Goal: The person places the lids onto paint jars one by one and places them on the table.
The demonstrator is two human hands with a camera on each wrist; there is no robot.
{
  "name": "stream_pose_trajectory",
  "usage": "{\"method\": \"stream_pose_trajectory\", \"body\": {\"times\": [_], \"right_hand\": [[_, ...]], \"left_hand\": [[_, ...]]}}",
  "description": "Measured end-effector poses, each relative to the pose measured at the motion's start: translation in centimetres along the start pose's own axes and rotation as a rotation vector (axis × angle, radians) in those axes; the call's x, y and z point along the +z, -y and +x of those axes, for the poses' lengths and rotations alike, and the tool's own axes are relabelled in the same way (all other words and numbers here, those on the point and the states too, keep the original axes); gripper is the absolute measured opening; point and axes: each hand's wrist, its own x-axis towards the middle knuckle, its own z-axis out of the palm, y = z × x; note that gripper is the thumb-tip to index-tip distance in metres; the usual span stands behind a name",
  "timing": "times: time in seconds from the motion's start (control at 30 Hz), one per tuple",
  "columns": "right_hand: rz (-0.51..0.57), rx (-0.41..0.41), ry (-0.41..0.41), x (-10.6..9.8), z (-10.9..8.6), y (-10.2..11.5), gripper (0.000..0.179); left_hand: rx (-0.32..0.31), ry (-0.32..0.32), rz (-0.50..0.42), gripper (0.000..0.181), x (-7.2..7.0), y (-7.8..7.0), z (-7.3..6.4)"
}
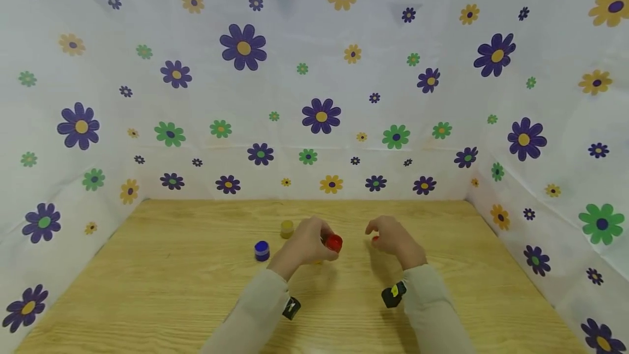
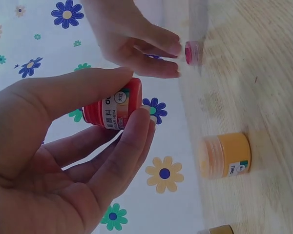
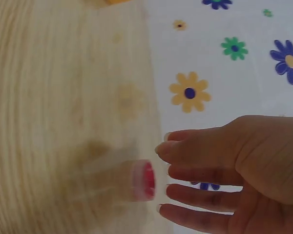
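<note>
My left hand [image 1: 310,242] grips a small red paint jar [image 2: 115,105] between thumb and fingers, up off the table. The jar [image 1: 334,243] is tilted, with its red open mouth facing the head camera. My right hand [image 1: 391,236] hovers with extended fingers, holding nothing. Right by its fingertips, a clear lid with a red-stained inside [image 3: 144,180] lies on the wood; in the head view only a red bit of this lid [image 1: 375,239] shows. A yellow-orange paint jar [image 2: 229,155] stands near the left hand, mostly hidden behind it in the head view.
A blue paint jar [image 1: 262,251] and a dull yellow paint jar [image 1: 287,229] stand left of my left hand on the wooden table [image 1: 172,288]. White cloth walls [image 1: 275,86] with printed flowers enclose the table's back and sides.
</note>
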Motion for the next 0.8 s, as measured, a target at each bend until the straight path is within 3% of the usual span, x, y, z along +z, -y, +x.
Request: {"method": "stream_pose_trajectory", "body": {"times": [0.23,0.4,0.53,0.8], "right_hand": [[0.006,0.038,-0.016,1.3,0.0,-0.7,0.016],[-0.001,0.008,-0.028,1.0,-0.3,-0.5,0.011],[0.022,-0.029,-0.017,0.0,-0.9,0.3,0.014],[0.194,-0.116,0.039,-1.2,-1.8,3.3,0.019]], "left_hand": [[0.010,0.017,-0.042,0.029,-0.1,0.3,-1.2],[0.038,0.028,-0.066,0.025,-0.2,0.4,-2.1],[0.050,0.029,-0.068,0.024,-0.3,0.5,-2.6],[0.051,0.034,-0.078,0.027,0.1,1.2,-3.0]]}}
